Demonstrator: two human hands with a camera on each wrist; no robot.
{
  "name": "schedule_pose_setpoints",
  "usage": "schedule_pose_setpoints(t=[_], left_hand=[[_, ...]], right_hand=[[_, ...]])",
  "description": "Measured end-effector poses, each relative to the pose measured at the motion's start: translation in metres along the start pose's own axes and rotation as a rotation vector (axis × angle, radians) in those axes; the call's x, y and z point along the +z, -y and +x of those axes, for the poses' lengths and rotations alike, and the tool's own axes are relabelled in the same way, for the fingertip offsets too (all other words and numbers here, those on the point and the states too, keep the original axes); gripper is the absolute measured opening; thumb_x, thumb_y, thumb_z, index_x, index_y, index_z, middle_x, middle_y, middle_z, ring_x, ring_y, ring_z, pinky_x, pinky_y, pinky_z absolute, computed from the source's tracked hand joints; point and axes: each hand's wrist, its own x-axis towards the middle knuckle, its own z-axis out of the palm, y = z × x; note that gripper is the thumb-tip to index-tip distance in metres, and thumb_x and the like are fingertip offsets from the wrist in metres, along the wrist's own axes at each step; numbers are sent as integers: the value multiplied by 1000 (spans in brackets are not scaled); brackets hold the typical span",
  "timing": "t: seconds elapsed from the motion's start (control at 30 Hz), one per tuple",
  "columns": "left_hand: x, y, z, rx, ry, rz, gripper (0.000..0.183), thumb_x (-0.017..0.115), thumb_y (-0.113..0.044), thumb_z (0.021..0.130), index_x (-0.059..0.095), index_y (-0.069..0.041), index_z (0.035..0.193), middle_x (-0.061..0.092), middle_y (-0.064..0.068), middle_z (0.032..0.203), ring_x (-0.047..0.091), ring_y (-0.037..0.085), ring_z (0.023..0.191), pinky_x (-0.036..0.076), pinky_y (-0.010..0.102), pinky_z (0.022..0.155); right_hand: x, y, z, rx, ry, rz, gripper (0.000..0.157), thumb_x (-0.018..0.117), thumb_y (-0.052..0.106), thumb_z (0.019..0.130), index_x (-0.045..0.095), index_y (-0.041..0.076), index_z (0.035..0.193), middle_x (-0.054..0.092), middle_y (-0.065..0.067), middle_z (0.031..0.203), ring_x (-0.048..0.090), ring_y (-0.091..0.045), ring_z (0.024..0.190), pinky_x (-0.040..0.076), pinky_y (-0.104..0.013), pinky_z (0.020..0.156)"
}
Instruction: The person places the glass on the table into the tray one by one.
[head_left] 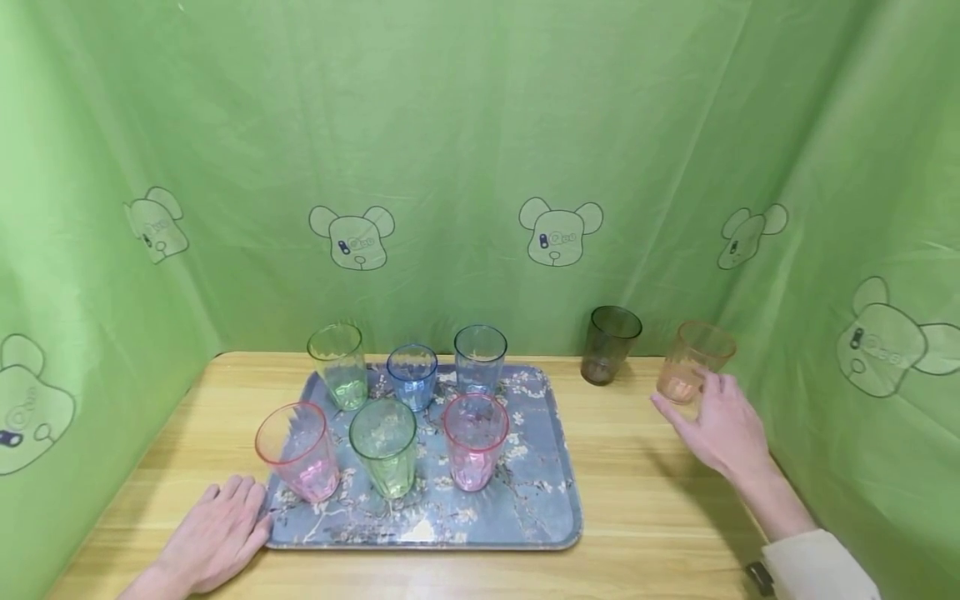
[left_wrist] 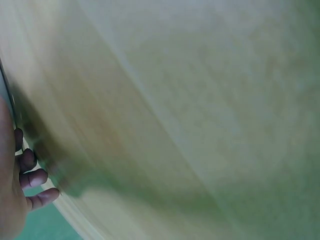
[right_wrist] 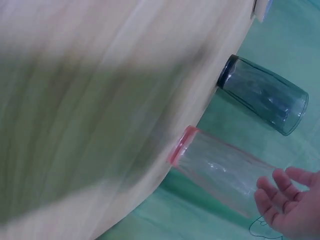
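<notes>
My right hand [head_left: 725,423] is beside a clear orange glass [head_left: 678,385] at the table's back right. Its thumb and fingers are apart, close to the glass's near side. In the right wrist view the fingers [right_wrist: 280,192] are loosely bent by the upper end of this glass. A dark smoky glass [head_left: 609,350] stands upright just left of it. My left hand [head_left: 219,533] rests on the table with its fingertips at the left edge of a blue floral tray [head_left: 525,508], palm down and holding nothing.
On the tray stand upright glasses: a yellow-green one [head_left: 347,387], a small blue one [head_left: 414,390], a taller blue one [head_left: 480,367], a green one [head_left: 390,471] and two pink ones [head_left: 315,475]. Green cloth [head_left: 450,125] with bear-head prints walls the table's back and sides.
</notes>
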Motion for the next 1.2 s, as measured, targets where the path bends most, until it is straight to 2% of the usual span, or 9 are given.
schedule_pose_setpoints(t=[0.2,0.37,0.77,1.2], left_hand=[[0,-1,0,-2,4,0,23,61,-37,89,47,-18,91,38,-5,83,38,13,78,32,30,68],[-1,-1,2,2,4,1,23,61,-36,89,47,-17,91,38,-5,83,38,13,78,33,31,68],[-2,0,1,-3,20,5,24,62,-36,88,47,-17,91,38,-5,83,39,14,79,32,30,68],[-3,-1,1,-4,27,9,23,62,-36,89,47,-17,91,39,-5,83,39,13,79,32,30,68]], right_hand=[[4,-10,1,113,38,4,111,47,73,98,30,-25,149,40,-53,135,47,-63,115,47,-71,80],[7,-17,4,171,62,-12,119,43,78,97,24,-28,149,36,-55,137,44,-65,115,47,-70,77],[13,-23,15,230,63,-33,125,43,83,94,24,-29,147,37,-55,133,46,-63,109,48,-59,67],[19,-30,32,314,82,-9,132,36,89,90,22,-30,147,37,-53,132,45,-62,111,48,-61,69]])
